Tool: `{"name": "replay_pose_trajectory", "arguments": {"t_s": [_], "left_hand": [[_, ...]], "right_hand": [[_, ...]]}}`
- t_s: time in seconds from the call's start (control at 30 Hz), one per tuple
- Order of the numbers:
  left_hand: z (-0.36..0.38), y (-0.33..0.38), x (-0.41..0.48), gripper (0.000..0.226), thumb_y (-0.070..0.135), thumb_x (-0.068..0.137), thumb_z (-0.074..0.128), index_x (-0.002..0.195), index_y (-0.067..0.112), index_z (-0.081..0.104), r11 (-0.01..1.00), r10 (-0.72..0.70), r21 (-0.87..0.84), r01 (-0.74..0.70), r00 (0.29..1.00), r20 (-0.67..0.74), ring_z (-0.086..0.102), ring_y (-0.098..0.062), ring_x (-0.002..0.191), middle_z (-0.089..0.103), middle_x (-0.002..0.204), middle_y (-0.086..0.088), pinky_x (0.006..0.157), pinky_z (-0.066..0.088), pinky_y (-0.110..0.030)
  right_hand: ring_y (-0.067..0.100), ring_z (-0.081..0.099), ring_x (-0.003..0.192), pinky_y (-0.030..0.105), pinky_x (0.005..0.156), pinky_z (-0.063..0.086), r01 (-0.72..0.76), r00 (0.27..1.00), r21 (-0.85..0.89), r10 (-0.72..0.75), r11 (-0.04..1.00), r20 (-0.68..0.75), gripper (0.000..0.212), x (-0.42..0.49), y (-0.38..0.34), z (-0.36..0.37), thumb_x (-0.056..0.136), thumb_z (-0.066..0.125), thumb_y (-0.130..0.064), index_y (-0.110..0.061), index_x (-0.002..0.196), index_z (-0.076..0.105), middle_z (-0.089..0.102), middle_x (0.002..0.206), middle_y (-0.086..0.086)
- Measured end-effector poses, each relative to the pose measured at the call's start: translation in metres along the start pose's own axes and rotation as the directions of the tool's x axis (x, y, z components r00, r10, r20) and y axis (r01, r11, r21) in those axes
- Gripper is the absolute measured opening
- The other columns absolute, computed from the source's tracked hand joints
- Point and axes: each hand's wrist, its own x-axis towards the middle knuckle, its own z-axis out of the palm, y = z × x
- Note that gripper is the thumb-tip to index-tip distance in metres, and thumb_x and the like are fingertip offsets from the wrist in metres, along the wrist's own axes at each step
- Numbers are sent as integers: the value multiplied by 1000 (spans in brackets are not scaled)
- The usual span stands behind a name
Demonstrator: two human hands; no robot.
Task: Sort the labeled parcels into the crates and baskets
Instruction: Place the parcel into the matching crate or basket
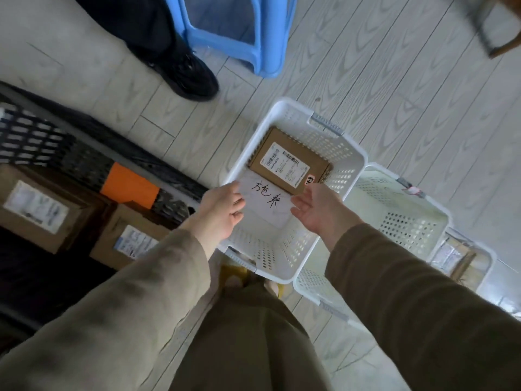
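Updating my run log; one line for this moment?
left hand: holds white parcel | right hand: open beside it | white basket: brown box inside

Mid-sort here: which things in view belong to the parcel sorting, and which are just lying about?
Job: labeled brown parcel in the centre white basket; handwritten sheet gripped by the left hand; second white basket; larger labeled box; smaller labeled box.
Lying about: blue stool; black shoe.

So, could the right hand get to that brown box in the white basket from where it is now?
Probably yes. The right hand hangs open close by the brown box, the white basket has no lid, and only the white parcel overlaps the box's near edge.
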Motion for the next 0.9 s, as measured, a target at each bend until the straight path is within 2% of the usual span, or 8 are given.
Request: {"name": "replay_pose_trajectory", "arguments": {"t_s": [0.2,0.27,0.37,0.47,0.53,0.67,0.77,0.9], "left_hand": [[-36,-1,-53,46,18,100,44,140,-2,35,995,37,-96,-39,999,-24,41,-24,133,43,143,-15,114,25,-42],[-51,-7,-62,28,18,100,44,120,1,51,990,33,-137,-35,999,-21,51,-19,119,57,121,-12,107,33,-38],[-70,-15,-80,12,20,99,46,95,9,50,980,32,-192,-44,997,-64,50,-15,89,51,91,-3,90,43,-32],[-89,-24,-99,25,23,98,47,118,9,52,963,105,-236,-126,989,-103,53,-16,108,54,111,-4,98,38,-34],[-99,-34,-116,43,27,99,47,137,7,43,946,157,-259,-192,976,-150,42,-19,131,47,140,-6,110,26,-36],[-121,-61,-174,50,33,99,45,142,9,38,921,225,-271,-279,950,-215,38,-20,135,42,146,-7,110,25,-33],[-146,-87,-232,51,35,99,44,142,9,37,885,271,-306,-350,923,-273,44,-18,125,47,138,-6,98,30,-29],[-182,-128,-303,50,36,98,46,140,9,41,829,265,-389,-401,896,-358,52,-16,106,46,140,-6,70,37,-24]], "right_hand": [[24,61,97,36,76,45,76,997,-47,-74,996,37,9,-50,0,4,95,47,-6,-4,96,56,62,99,12],[23,62,96,35,72,46,108,994,-113,-104,988,44,7,-62,3,3,94,50,-8,-6,90,56,62,96,11],[21,59,86,35,72,50,175,983,-266,-156,948,93,7,-78,5,3,93,54,-16,-8,94,53,58,87,7],[29,60,105,40,98,44,324,945,-472,-265,820,189,17,-94,6,6,93,53,-21,-12,108,56,56,91,5],[31,51,124,38,99,42,414,910,-558,-323,719,259,37,-112,8,6,94,53,-23,-4,127,54,59,119,13],[30,50,124,41,100,41,478,878,-668,-330,570,346,46,-155,23,-4,91,57,-29,0,127,53,52,135,15],[25,54,116,39,94,44,512,858,-672,-288,535,424,47,-207,45,-10,86,61,-37,-13,126,54,57,124,7],[21,51,117,34,99,38,578,808,-668,-211,468,550,50,-270,82,-15,90,59,-34,-7,131,49,56,125,5]]}}
